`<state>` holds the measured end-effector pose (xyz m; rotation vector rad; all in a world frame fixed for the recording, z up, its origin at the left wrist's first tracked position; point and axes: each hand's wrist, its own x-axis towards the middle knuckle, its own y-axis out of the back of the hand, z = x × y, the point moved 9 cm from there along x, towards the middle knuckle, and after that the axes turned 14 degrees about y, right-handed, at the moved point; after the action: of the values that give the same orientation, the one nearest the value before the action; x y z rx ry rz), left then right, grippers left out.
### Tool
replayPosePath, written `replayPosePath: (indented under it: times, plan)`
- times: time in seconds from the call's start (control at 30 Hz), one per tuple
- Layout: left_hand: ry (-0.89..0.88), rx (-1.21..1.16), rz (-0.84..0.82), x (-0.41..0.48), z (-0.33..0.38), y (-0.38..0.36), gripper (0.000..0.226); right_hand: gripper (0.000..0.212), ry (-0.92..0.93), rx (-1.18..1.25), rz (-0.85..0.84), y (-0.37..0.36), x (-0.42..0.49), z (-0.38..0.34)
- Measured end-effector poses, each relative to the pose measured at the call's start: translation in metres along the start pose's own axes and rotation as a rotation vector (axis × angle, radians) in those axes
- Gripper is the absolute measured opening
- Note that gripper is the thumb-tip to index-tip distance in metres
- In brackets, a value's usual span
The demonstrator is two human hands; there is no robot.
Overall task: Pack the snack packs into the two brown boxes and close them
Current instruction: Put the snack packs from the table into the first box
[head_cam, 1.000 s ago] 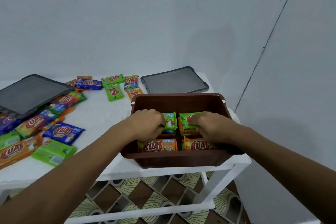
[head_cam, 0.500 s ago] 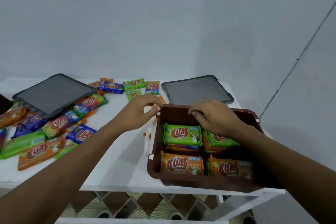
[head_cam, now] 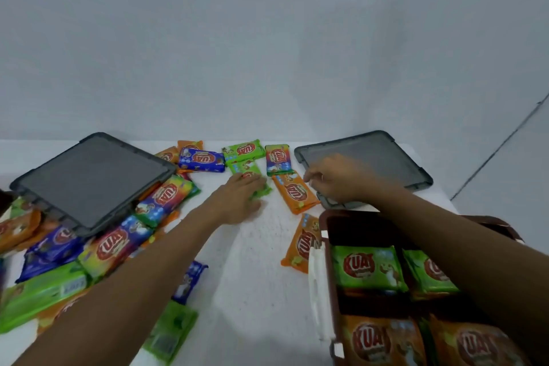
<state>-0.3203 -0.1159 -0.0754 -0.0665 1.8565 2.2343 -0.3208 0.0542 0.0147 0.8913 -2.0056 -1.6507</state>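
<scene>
The brown box [head_cam: 356,229] sits at the bottom right, with green snack packs [head_cam: 368,267] in its far half and orange snack packs [head_cam: 374,342] in its near half. My left hand [head_cam: 240,199] reaches to the middle of the table, its fingers curled over a green snack pack [head_cam: 248,168]. My right hand [head_cam: 335,178] hovers just right of an orange snack pack [head_cam: 294,193], over the near edge of the right grey lid [head_cam: 386,154], fingers apart and holding nothing. Only one brown box is in view.
A second grey lid [head_cam: 92,178] lies at the left on top of a heap of loose packs [head_cam: 118,244]. More packs [head_cam: 202,159] lie along the back wall, and another orange pack [head_cam: 303,244] leans against the box's left side. White table [head_cam: 255,276].
Both hands have left the box. The left hand moved forward onto the green pack; the right hand moved out to the lid's edge. The view has shifted left and nearer.
</scene>
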Motion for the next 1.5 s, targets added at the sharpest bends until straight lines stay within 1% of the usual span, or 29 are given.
replayPosePath:
  times: [0.03,0.07,0.17,0.2,0.3,0.33,0.37,0.43,0.5,0.57,0.67,0.77,0.83,0.9,0.97,1.03,1.1,1.13,1.2,1.27,1.33,1.4,1.5]
  plan:
    - [-0.015,0.012,0.008,0.003,-0.004,-0.005,0.064,0.029,-0.028,-0.015,-0.052,-0.005,0.009,0.001]
    - [-0.039,-0.026,0.045,0.004,-0.007,-0.005,0.063,0.030,-0.057,-0.028,-0.101,-0.010,0.020,0.002]
    - [-0.096,-0.215,0.253,-0.006,-0.013,0.018,0.038,0.040,-0.138,-0.043,-0.206,-0.026,0.045,0.008]
    - [-0.099,-0.243,0.279,-0.008,-0.017,0.021,0.034,0.045,-0.158,-0.057,-0.226,-0.030,0.052,0.009]
    - [-0.065,-0.329,0.219,-0.008,-0.034,0.018,0.028,0.050,-0.193,-0.146,-0.234,-0.036,0.069,0.008]
    - [-0.016,-0.370,0.197,-0.009,-0.043,0.016,0.035,0.052,-0.205,-0.169,-0.231,-0.037,0.073,0.006]
    - [0.043,-0.408,0.182,-0.010,-0.050,0.015,0.050,0.056,-0.219,-0.177,-0.236,-0.040,0.076,0.004]
    - [0.172,-0.444,0.127,-0.009,-0.064,0.011,0.077,0.071,-0.251,-0.176,-0.275,-0.049,0.080,0.000]
    - [0.221,-0.431,0.079,-0.009,-0.064,0.011,0.089,0.082,-0.282,-0.164,-0.279,-0.054,0.081,-0.001]
    - [0.221,-0.363,0.075,-0.010,-0.064,0.015,0.098,0.081,-0.323,-0.115,-0.282,-0.055,0.079,-0.002]
    - [0.212,-0.244,0.068,-0.014,-0.064,0.021,0.100,0.067,-0.351,-0.057,-0.302,-0.054,0.071,-0.006]
    - [0.214,-0.315,0.037,-0.021,-0.065,0.024,0.099,0.050,-0.342,0.052,-0.203,-0.038,0.065,-0.006]
    - [0.237,-0.399,0.004,-0.026,-0.064,0.028,0.098,0.044,-0.352,0.249,-0.090,-0.022,0.058,0.000]
    - [0.257,-0.501,-0.033,-0.030,-0.055,0.031,0.095,0.044,-0.377,0.469,0.067,-0.004,0.041,0.008]
    - [0.254,-0.575,-0.025,-0.036,-0.039,0.038,0.094,0.044,-0.404,0.658,0.213,0.011,0.018,0.015]
    - [0.242,-0.612,0.032,-0.043,-0.023,0.049,0.098,0.045,-0.412,0.796,0.346,0.024,-0.005,0.020]
    - [0.232,-0.622,0.092,-0.050,-0.003,0.061,0.103,0.048,-0.397,0.877,0.470,0.039,-0.033,0.026]
    - [0.219,-0.632,0.117,-0.054,0.008,0.068,0.102,0.049,-0.384,0.906,0.513,0.045,-0.048,0.028]
    - [0.172,-0.653,0.166,-0.061,0.028,0.081,0.092,0.046,-0.349,0.937,0.552,0.056,-0.072,0.028]
    - [0.108,-0.610,0.214,-0.072,0.056,0.095,0.079,0.037,-0.320,0.903,0.562,0.062,-0.101,0.031]
    - [0.035,-0.521,0.248,-0.083,0.090,0.103,0.073,0.036,-0.311,0.860,0.580,0.065,-0.134,0.036]
    - [-0.056,-0.432,0.274,-0.092,0.124,0.106,0.072,0.037,-0.293,0.834,0.590,0.064,-0.163,0.039]
    - [-0.186,-0.328,0.275,-0.104,0.171,0.099,0.079,0.029,-0.269,0.789,0.579,0.057,-0.202,0.046]
